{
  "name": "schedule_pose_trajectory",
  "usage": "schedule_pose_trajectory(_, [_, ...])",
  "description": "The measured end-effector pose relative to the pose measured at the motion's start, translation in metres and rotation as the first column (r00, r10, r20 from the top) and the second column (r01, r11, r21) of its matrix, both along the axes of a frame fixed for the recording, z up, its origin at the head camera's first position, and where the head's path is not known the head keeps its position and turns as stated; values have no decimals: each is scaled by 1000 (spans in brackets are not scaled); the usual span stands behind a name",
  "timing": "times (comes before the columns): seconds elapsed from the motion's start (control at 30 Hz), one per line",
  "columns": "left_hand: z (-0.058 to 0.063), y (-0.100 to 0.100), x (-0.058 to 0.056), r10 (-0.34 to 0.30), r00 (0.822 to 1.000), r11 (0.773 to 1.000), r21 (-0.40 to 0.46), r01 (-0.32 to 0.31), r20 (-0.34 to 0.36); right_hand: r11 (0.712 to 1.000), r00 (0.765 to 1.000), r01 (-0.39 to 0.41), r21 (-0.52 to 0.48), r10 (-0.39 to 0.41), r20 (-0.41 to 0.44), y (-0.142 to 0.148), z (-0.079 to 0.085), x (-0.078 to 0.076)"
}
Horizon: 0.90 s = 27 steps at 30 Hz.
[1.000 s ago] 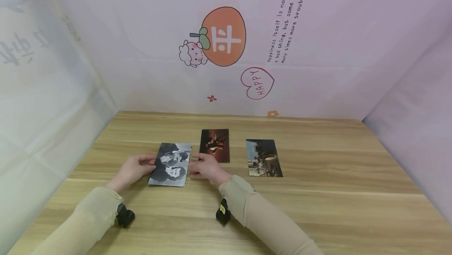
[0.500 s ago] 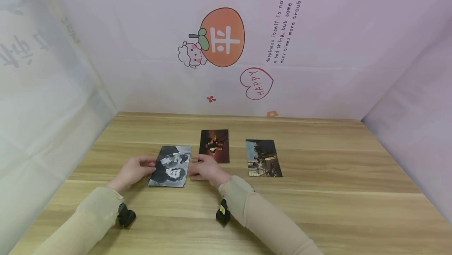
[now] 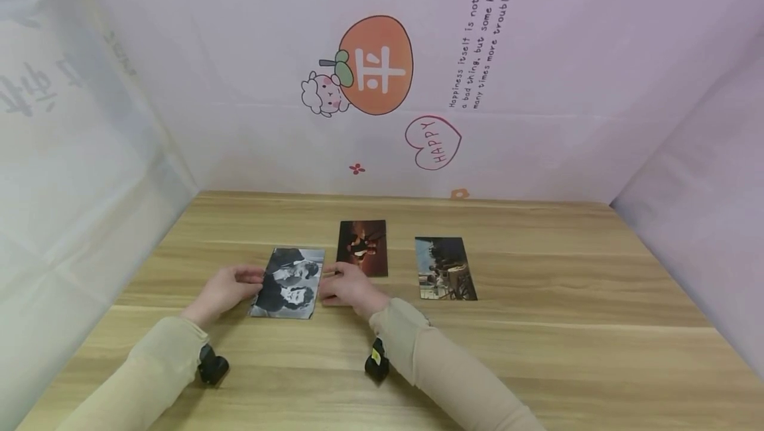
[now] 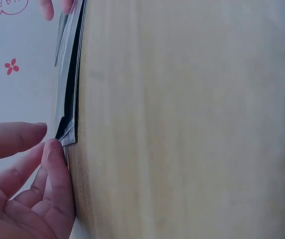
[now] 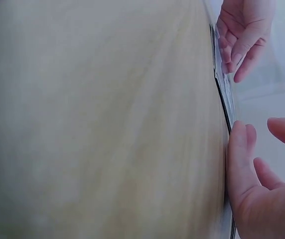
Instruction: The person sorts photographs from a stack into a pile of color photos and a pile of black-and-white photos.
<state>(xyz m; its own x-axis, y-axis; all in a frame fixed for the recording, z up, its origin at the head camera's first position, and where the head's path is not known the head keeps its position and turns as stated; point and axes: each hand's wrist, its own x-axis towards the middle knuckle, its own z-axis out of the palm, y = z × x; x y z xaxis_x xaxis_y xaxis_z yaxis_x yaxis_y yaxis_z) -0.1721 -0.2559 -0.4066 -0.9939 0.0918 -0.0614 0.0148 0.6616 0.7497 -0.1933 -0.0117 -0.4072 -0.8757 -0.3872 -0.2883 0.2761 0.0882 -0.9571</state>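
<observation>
A black-and-white photo card [image 3: 291, 284] showing two people lies on top of a small stack, between my two hands on the wooden table. My left hand [image 3: 223, 292] has its fingertips at the stack's left edge. On the opposite side, my right hand [image 3: 353, 287] rests its fingers along the right edge, thumb held apart. In the left wrist view, the stacked cards [image 4: 69, 89] show a dark gap between upper and lower layers, with the left fingertips right at their corner. The right wrist view has straight fingers [image 5: 239, 159] against the stack's edge.
A dark reddish photo card [image 3: 363, 248] lies just beyond the right hand. Farther right is a colour photo card [image 3: 446, 268] with an outdoor scene. A white printed cloth [image 3: 268, 152] hangs behind the table [image 3: 537, 351], with more cloth at both sides.
The black-and-white card's far edge has come slightly down and toward me since the first frame. Both hands stay almost where they were; the other two cards lie unmoved.
</observation>
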Motion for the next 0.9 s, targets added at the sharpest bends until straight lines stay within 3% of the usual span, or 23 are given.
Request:
schedule_pose_trajectory(0.27, [6, 4, 2, 17, 1000, 1000, 9, -18, 7, 1000, 999, 25, -6, -25, -40, 6, 4, 0])
schedule_pose_trajectory(0.53, [17, 22, 3, 29, 999, 999, 38, -28, -14, 998, 998, 48, 28, -46, -44, 23, 4, -5])
schedule_pose_trajectory(0.9, [13, 48, -6, 14, 1000, 993, 116, -12, -13, 1000, 999, 28, -7, -29, -44, 41, 3, -7])
